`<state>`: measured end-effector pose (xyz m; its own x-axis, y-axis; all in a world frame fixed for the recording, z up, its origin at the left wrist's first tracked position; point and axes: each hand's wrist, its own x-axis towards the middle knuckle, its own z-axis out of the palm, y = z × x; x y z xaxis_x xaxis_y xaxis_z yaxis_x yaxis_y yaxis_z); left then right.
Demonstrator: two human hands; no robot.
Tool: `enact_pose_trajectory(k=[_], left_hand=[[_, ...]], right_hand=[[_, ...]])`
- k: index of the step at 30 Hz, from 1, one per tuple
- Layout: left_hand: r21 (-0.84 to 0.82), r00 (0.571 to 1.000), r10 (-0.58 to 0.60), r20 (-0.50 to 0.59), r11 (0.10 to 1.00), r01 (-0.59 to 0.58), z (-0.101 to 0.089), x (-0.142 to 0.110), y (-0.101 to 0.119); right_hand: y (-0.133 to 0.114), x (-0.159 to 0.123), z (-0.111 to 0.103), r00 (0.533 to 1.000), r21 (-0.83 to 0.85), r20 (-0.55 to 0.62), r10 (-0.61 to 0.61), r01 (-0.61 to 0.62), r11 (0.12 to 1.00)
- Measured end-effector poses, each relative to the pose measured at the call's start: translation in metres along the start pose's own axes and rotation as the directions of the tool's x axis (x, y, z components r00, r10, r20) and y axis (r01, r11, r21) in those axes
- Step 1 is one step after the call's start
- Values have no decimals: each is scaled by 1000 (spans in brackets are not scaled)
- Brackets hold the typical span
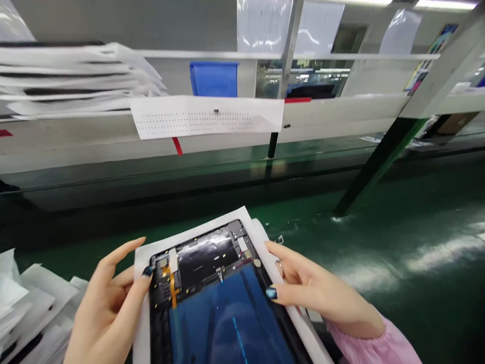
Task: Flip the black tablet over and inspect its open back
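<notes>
An opened tablet (pixel 215 298) lies back-up on a white foam sheet (pixel 141 263), showing a blue battery, a black board and an orange flex cable. My left hand (pixel 108 308) grips its left edge, thumb on the top-left corner and fingers under the sheet. My right hand (pixel 314 290) holds the right edge, thumb pressing the frame beside the battery, a ring on one finger. Both hands hold the tablet just above the green bench.
A green work surface (pixel 397 242) stretches ahead and to the right. White foam sheets (pixel 26 308) pile at the lower left. Stacked trays (pixel 71 76) sit on a shelf at the upper left. A dotted white sheet (pixel 204 117) hangs from the rail, and a dark slanted post (pixel 375 167) stands on the right.
</notes>
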<state>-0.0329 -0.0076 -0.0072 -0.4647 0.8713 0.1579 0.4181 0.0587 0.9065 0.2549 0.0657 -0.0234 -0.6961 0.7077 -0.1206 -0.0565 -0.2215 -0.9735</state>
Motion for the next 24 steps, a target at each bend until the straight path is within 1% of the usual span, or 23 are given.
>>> enact_pose_trajectory(k=[2,3,4,6,8,10,12,16,19,22,24], left_hand=[[8,987,-48,154,999,48,8,8,-2],[48,975,-49,215,998,40,13,12,-3],[104,965,-34,261,995,7,18,16,-6],[197,945,15,326,977,-83,27,23,-10],[240,927,59,369,958,-157,34,27,-13],[237,913,69,401,955,-177,37,28,-15],[220,907,63,415,961,-168,38,28,-15],[206,917,40,396,970,-131,39,26,-15],[202,921,38,387,972,-124,40,26,-17],[255,924,80,373,949,-185,37,27,-16],[360,934,155,320,892,-272,36,25,-11]], right_hand=[[8,-5,-6,997,-43,-63,47,-49,998],[12,-8,-8,994,-59,-81,68,-73,996],[15,-10,-10,992,-71,-90,92,-99,993],[20,-14,-12,984,-96,-104,148,-158,983],[22,-17,-12,967,-127,-167,193,-216,968],[22,-20,-11,947,-161,-243,212,-255,953],[21,-20,-11,940,-185,-269,210,-264,947],[22,-18,-11,950,-195,-234,207,-254,947],[22,-16,-10,948,-210,-240,210,-262,942],[20,-16,-12,948,-234,-211,237,-284,930],[16,-15,-17,963,-301,-176,205,-251,920]])
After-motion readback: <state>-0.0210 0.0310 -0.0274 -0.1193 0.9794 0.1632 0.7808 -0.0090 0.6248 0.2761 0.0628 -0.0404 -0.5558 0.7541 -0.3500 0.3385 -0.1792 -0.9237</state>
